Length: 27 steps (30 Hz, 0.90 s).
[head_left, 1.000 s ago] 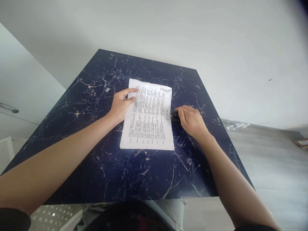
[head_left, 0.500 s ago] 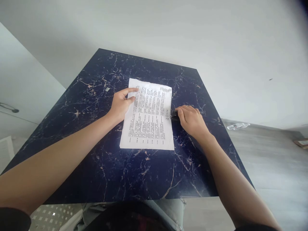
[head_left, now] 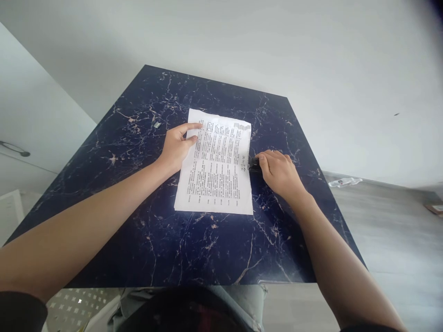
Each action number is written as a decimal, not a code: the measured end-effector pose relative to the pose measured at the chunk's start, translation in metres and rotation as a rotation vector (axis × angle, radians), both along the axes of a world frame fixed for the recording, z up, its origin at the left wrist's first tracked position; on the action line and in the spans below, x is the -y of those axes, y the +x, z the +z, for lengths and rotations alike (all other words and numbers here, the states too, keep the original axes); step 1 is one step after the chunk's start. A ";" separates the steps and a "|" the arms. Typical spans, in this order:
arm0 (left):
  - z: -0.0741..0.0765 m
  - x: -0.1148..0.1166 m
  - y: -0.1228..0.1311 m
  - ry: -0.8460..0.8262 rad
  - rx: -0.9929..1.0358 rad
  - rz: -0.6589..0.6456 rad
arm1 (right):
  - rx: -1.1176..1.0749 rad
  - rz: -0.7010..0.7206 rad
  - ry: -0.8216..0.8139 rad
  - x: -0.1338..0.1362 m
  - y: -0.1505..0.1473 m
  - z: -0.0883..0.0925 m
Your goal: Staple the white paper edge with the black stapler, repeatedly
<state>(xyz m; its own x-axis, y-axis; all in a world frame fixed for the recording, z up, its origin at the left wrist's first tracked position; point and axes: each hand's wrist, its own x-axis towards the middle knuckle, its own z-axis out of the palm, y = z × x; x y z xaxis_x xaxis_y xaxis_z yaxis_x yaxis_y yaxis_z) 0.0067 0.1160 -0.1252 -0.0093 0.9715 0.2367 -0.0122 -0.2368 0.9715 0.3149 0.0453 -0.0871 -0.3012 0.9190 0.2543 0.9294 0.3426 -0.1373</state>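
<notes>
A printed white sheet of paper (head_left: 218, 175) lies on the dark blue marbled table (head_left: 207, 249), with handwriting near its right edge. My left hand (head_left: 177, 146) is at the paper's left edge, thumb and index finger on top of the sheet, the other fingers hidden beneath or behind. At the right edge, my right hand (head_left: 278, 170) is closed on a black stapler-like tool (head_left: 255, 164), whose tip meets the paper beside the handwriting. Most of the tool is hidden under my fingers.
A small greenish-silver piece (head_left: 157, 125) lies on the table left of the paper. On the floor to the right is a clear plastic item (head_left: 345, 182), with a brown object (head_left: 435, 208) farther right. A pale wall stands behind the table.
The whole view has shifted slightly, moving the table and paper a little within it. Both hands keep the same places on the paper and the black tool.
</notes>
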 end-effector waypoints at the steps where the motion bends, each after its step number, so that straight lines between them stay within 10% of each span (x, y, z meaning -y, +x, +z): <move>1: 0.000 0.000 0.000 0.005 -0.004 0.003 | 0.007 -0.002 0.000 0.000 0.000 0.000; 27: 0.000 -0.002 0.003 0.024 -0.036 0.035 | 0.021 -0.032 0.064 0.013 -0.024 0.002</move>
<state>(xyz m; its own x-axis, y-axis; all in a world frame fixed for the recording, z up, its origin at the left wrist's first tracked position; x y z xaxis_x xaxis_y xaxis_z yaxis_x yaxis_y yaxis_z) 0.0096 0.1184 -0.1253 -0.0345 0.9647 0.2609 0.0319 -0.2599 0.9651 0.2909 0.0325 -0.0848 -0.2783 0.9103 0.3063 0.9424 0.3205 -0.0961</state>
